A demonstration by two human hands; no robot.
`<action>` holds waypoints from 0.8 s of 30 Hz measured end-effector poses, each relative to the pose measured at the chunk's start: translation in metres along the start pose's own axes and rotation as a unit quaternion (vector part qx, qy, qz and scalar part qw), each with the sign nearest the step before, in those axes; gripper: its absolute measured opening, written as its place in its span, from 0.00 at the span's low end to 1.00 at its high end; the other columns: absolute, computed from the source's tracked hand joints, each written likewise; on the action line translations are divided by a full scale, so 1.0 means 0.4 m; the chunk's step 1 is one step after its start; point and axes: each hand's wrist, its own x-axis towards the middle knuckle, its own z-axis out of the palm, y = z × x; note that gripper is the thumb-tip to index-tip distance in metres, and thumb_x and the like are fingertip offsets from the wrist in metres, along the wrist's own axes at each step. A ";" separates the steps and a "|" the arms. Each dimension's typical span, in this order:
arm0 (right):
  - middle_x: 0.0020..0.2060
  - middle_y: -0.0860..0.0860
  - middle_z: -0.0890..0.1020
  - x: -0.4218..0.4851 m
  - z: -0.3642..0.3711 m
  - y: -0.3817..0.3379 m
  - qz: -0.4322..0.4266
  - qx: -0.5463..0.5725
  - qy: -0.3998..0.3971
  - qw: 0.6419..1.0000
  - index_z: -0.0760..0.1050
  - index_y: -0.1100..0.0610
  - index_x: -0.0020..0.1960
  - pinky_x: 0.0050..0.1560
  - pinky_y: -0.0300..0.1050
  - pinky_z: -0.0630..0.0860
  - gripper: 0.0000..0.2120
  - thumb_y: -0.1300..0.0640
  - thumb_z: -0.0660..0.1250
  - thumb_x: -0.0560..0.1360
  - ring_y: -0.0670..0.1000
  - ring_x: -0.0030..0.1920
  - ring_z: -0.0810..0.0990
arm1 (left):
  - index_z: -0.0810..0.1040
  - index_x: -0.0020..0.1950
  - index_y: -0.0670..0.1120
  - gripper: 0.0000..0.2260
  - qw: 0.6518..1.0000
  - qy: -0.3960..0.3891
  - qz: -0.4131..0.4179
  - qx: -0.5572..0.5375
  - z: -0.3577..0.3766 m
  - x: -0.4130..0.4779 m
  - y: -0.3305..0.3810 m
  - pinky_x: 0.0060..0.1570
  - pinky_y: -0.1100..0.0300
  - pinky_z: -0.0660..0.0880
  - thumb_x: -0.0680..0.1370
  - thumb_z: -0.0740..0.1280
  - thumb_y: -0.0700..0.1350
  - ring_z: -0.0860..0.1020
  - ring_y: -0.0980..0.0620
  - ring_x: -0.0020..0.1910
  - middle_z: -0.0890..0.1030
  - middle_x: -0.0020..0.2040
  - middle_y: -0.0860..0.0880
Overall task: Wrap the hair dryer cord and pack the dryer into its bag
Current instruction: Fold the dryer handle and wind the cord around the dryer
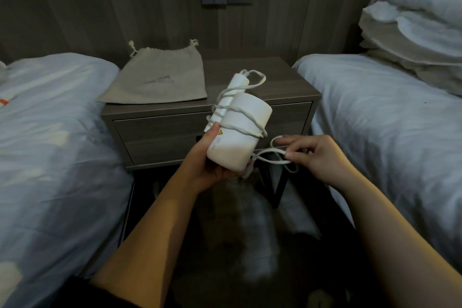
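Two bare forearms reach up from the bottom edge toward a dim bedside scene. At the end of the left arm, the left hand (212, 157) grips the rear end of a white, cylindrical plastic hair dryer (240, 132), thumb pressed on its side near a small yellow warning label; the dryer is held in the air, tilted away, in front of the night stand's drawer. Its white cord (240, 112) already runs in several turns around the barrel and the folded handle (the plug cannot be made out). The right hand (315, 155) pinches the loose end of that cord in a small loop between thumb and fingertips, just right of the dryer. Behind, a flat beige cloth drawstring bag (160, 77) lies on the left part of the grey-brown wooden night stand (287, 82), between two beds with white bedding (50, 120).
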 end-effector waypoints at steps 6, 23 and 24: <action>0.20 0.49 0.72 0.018 -0.026 0.046 0.126 0.396 0.091 0.905 0.67 0.58 0.37 0.34 0.42 0.78 0.12 0.59 0.55 0.79 0.46 0.21 0.71 | 0.77 0.56 0.49 0.24 0.999 -0.004 0.042 -0.030 -0.013 -0.008 0.033 0.37 0.51 0.80 0.68 0.61 0.63 0.83 0.43 0.40 0.85 0.46 0.44; 0.33 0.51 0.81 0.001 0.015 -0.003 0.031 -0.060 -0.182 0.981 0.80 0.54 0.35 0.44 0.39 0.71 0.12 0.54 0.65 0.76 0.41 0.35 0.77 | 0.76 0.58 0.53 0.21 0.992 -0.027 0.101 0.076 0.036 -0.039 0.031 0.61 0.42 0.72 0.68 0.62 0.59 0.77 0.44 0.61 0.81 0.59 0.47; 0.30 0.51 0.80 -0.001 0.007 -0.009 0.037 -0.041 -0.164 0.985 0.78 0.56 0.35 0.41 0.36 0.70 0.13 0.56 0.64 0.77 0.41 0.31 0.75 | 0.78 0.56 0.53 0.18 0.989 -0.029 0.103 0.100 0.034 -0.042 0.035 0.58 0.47 0.75 0.69 0.62 0.58 0.79 0.47 0.58 0.83 0.56 0.49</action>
